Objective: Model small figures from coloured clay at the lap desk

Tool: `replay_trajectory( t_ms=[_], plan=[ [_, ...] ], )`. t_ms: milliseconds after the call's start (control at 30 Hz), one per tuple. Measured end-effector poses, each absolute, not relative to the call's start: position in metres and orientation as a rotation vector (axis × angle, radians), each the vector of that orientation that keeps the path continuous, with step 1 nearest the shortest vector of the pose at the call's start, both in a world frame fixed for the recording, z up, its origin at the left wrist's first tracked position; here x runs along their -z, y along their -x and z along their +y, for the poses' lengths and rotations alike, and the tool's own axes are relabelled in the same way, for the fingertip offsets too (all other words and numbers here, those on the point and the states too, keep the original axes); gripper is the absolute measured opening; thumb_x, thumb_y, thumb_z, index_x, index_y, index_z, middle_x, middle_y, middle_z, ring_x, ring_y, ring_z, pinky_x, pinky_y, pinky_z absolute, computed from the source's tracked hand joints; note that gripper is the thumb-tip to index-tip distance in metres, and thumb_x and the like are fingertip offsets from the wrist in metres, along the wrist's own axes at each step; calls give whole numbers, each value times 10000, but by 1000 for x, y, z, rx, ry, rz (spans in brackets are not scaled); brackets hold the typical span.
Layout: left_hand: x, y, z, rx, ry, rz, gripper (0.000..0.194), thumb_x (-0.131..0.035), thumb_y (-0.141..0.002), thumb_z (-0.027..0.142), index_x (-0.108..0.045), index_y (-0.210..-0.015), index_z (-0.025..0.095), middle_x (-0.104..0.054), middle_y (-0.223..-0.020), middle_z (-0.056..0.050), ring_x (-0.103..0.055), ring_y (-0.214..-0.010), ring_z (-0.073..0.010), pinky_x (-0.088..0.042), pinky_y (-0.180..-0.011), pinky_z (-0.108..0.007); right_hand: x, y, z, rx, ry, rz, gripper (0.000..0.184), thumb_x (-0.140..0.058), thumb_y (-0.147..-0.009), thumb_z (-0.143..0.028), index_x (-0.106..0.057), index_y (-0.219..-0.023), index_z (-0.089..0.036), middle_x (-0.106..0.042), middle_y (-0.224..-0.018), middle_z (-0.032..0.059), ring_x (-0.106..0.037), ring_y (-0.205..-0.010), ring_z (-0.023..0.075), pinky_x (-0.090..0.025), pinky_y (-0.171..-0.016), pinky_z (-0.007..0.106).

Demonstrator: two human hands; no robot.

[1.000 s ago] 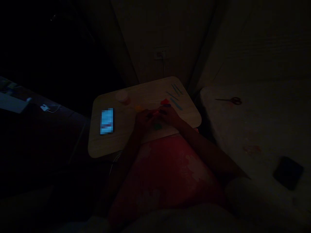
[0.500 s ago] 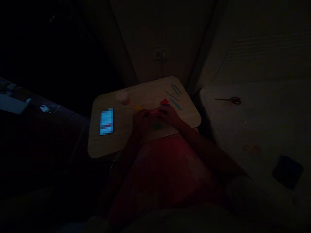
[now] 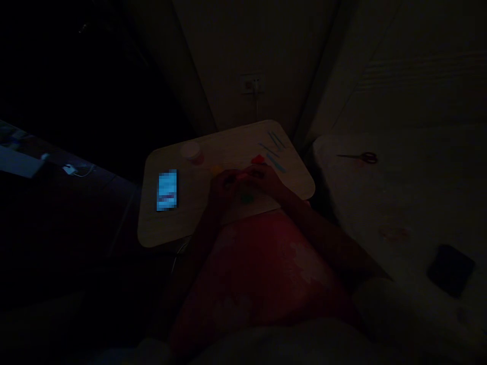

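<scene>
Dim room, tabletop (image 3: pixel 178 225) near edge: left hand (image 3: pixel 226 185) and right hand (image 3: pixel 264 180) pressed together above green lump (image 3: pixel 247 198); any pinch too dark to tell.

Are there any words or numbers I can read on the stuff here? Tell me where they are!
None can be read. The phone has a lit screen, but it is too blurred to read. The wall socket and the small pot are too dark to show any marks.

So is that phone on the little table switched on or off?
On: the phone lies on the wooden table with its screen glowing bright blue, the brightest thing in this dark room, though the display itself is blurred.
</scene>
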State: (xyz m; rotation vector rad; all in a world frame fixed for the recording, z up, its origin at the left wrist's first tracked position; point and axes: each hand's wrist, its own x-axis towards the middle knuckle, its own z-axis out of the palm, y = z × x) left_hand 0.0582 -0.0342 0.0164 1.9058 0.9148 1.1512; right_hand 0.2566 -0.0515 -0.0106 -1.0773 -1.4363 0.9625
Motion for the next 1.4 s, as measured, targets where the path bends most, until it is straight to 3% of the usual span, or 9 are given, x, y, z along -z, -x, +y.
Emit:
replay_trajectory(
  t_ms=[200,567,867,1200,1400],
  plan=[
    [-16,-56,-34,-1148,-1989,876,299,-815,-884,449,-796,-1060,207,-808,-1015,-75,-742,-897,-192,-595,-810,-313,9,-256,-54,-1089,1066,-1345,410,-836,-796,-548,-792,-981,-185,-808,-999,93,-738,-919,215,-593,-818,332],
    [-14,-53,-30,-1173,-2117,823,185,-795,-907,408,-828,-903,226,-816,-898,-62,-741,-825,-190,-592,-799,-339,11,-257,-50,-1078,1058,-1443,411,-840,-771,-572,-791,-907,-188,-784,-911,74,-706,-826,202,-572,-727,316],
    [-12,-49,-31,-1104,-2096,922,189,-743,-899,371,-811,-806,220,-819,-838,-50,-744,-777,-198,-596,-771,-342,6,-259,-56,-938,1158,-1568,325,-774,-860,-508,-819,-876,-186,-784,-820,59,-659,-735,184,-502,-686,309],
    [-15,-57,-33,-1199,-1919,940,306,-784,-899,485,-779,-1019,204,-812,-985,-67,-749,-883,-199,-603,-823,-321,4,-258,-53,-964,1131,-1446,410,-666,-937,-553,-812,-915,-170,-762,-838,69,-654,-749,178,-511,-681,294],
    [-15,-57,-34,-1225,-1796,1011,385,-760,-911,544,-716,-1093,206,-776,-970,-55,-745,-907,-200,-600,-822,-307,1,-255,-56,-1085,1071,-1393,418,-823,-806,-564,-781,-946,-173,-761,-893,64,-653,-773,176,-501,-673,285]
  ],
)
